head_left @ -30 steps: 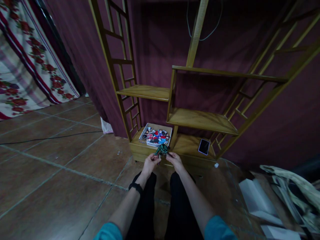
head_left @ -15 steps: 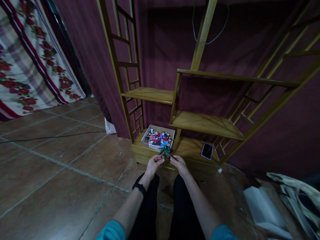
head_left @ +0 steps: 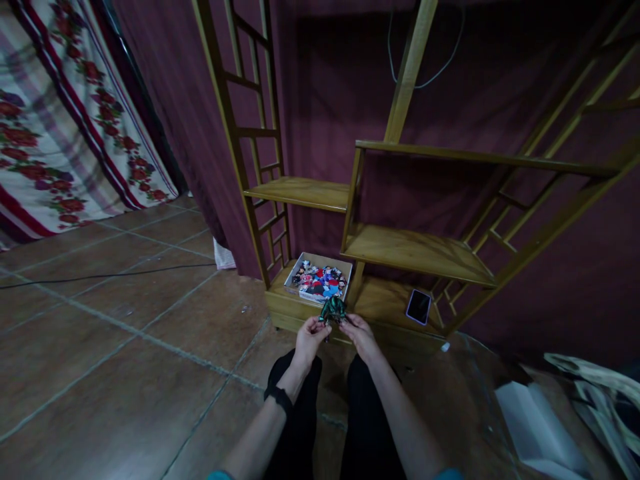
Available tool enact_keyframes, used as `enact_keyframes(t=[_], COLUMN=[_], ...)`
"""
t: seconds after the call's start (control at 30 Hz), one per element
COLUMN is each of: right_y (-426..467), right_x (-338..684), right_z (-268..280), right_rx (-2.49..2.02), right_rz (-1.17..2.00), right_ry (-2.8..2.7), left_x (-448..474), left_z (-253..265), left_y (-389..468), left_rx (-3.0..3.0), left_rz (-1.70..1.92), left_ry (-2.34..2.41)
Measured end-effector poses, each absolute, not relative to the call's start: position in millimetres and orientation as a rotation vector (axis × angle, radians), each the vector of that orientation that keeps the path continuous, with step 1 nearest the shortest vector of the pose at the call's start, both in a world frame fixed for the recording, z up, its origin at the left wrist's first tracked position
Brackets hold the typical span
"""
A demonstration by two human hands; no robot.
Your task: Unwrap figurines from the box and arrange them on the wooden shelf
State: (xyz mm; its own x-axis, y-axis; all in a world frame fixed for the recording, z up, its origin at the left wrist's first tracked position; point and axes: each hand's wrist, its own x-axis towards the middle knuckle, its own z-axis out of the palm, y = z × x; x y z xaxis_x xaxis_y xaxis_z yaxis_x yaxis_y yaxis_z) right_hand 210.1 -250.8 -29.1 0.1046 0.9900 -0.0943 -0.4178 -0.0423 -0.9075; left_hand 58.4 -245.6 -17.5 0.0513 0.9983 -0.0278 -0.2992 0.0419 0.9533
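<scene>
Maroon curtain (head_left: 200,120) behind a wooden shelf unit (head_left: 420,252), floral fabric (head_left: 60,143) hanging at far left, brown tiled floor (head_left: 80,373) below. Most room to move at left: broad stretch of floor, crossed by a thin black cable (head_left: 100,275). Tighter at right: white packaging (head_left: 540,427) and a pale bag-like item (head_left: 595,370), both cut off by the frame edge.

Straight ahead: front edge of the lowest shelf (head_left: 377,300), just beyond the hands. White open-topped box (head_left: 330,261) at its left end, close to the front edge, under a higher shelf (head_left: 300,191). Inside: heap of small colourful figures (head_left: 320,279). Upright post just right of the box, then a dark-screened phone or tablet (head_left: 419,307), can't tell which, lying flat near the right end.

Left grip (head_left: 309,339): narrow, thumb and fingertips pinching the left side of a dark green figure (head_left: 333,308). Right grip (head_left: 363,337): also narrow, fingers on the right side of the same figure. Exact contact points too small to read. Figure between both grips, ahead of dark-trousered knees (head_left: 363,407), overlapping the box's near edge in view. Can't tell actual gap to box or shelf edge. Dark band (head_left: 280,399) on left wrist.
</scene>
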Motion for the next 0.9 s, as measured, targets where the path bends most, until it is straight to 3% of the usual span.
enact_keyframes(t=[0.3, 0.9], right_y=[-253, -279], right_x=[211, 213], right_z=[-37, 2], right_rx=[-0.992, -1.063], right_rz=[1.349, 0.997], right_ry=[-0.737, -0.97], left_x=[59, 60], left_z=[-5, 36], left_y=[-251, -264], left_rx=[0.94, 0.898], left_rz=[1.306, 1.264], left_ry=[0.996, 0.949])
